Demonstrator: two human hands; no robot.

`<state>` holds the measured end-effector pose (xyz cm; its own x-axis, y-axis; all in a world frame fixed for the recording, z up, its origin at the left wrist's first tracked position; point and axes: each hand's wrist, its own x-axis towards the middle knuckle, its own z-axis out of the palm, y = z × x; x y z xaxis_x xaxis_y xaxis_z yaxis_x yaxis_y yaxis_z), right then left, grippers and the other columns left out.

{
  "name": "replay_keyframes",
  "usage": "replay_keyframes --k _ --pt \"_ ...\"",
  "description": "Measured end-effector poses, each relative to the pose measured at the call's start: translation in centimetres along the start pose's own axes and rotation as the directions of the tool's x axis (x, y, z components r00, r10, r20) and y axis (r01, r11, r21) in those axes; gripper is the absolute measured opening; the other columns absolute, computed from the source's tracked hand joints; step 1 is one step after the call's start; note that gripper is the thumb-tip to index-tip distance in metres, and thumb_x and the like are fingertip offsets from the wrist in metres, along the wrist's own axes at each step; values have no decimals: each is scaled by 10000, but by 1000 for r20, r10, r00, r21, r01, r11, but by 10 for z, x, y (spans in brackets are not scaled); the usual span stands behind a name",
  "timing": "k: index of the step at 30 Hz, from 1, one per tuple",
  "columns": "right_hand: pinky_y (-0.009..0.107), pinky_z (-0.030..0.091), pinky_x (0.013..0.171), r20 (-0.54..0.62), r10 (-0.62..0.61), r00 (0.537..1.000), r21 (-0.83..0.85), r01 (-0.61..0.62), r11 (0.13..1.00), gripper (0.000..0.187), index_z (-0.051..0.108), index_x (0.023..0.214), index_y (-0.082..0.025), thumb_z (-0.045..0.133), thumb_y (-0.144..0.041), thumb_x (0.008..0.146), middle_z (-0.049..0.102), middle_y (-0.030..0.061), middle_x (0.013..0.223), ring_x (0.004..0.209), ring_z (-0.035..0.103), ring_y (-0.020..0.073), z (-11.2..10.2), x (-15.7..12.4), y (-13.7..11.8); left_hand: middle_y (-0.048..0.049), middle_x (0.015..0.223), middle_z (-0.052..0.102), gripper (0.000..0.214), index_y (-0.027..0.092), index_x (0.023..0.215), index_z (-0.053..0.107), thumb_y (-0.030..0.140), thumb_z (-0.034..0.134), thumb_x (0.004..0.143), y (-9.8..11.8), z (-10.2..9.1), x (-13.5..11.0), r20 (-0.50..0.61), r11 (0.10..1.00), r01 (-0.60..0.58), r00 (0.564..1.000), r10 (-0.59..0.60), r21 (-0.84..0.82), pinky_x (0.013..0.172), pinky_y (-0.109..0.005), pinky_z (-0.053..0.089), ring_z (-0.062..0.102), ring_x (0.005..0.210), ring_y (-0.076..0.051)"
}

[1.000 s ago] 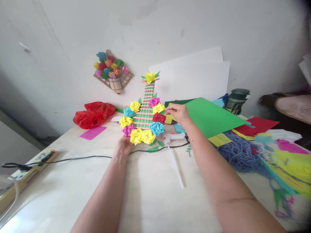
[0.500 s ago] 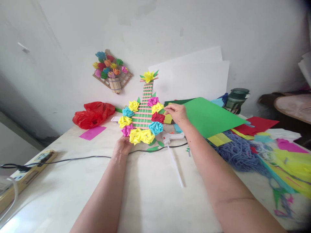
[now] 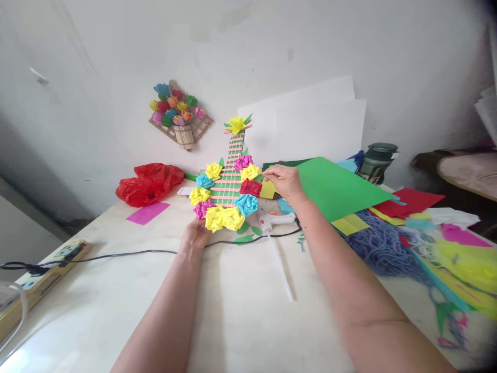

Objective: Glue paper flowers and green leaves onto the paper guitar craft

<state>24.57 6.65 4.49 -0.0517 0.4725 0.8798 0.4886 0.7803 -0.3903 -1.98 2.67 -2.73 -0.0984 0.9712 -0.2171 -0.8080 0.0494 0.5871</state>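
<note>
A stick-and-paper craft [image 3: 229,178] shaped like a guitar stands tilted up from the table, ringed with yellow, blue, pink and red paper flowers. My left hand [image 3: 196,233] grips its lower edge from below, fingers closed under the yellow flowers. My right hand [image 3: 285,178] is at the craft's right side, fingers pinched together beside the red flower [image 3: 251,187] and a yellow paper piece [image 3: 267,190]. What the pinch holds is too small to name.
A white glue gun [image 3: 274,218] with a clear stick lies behind the craft, its black cord running left to a power strip [image 3: 46,272]. A red plastic bag [image 3: 149,182], a green sheet [image 3: 336,187], blue yarn [image 3: 382,246], coloured paper scraps and a dark jar [image 3: 378,160] crowd the table.
The craft has shifted slightly left and tilted a little. My right hand stays pinched at its right edge, barely moved. My left hand keeps its grip.
</note>
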Motion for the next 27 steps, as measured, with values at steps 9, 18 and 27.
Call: replay_keyframes --k 9,18,27 --pt "239 463 549 29 87 996 68 -89 994 153 659 640 -198 555 -113 715 666 -1 660 583 636 137 6 -2 -5 -79 817 684 579 99 1078 572 -75 399 553 0 -1 1 -4 1000 -6 1000 6 19 719 -326 548 664 695 -192" --pt "247 477 581 -21 81 996 -11 -81 997 160 664 661 -209 545 -139 740 675 3 688 625 649 148 13 -5 -4 -63 813 683 585 126 1080 578 -72 403 558 0 -1 3 -27 998 -34 999 35 49 722 -322 544 661 690 -186" --pt "254 468 664 20 -29 999 -211 33 977 223 682 721 -221 504 -93 761 684 19 763 740 637 160 16 -7 -6 -56 787 672 510 132 981 601 -67 409 553 0 -1 3 -34 997 -43 998 45 70 665 -291 545 651 677 -174"
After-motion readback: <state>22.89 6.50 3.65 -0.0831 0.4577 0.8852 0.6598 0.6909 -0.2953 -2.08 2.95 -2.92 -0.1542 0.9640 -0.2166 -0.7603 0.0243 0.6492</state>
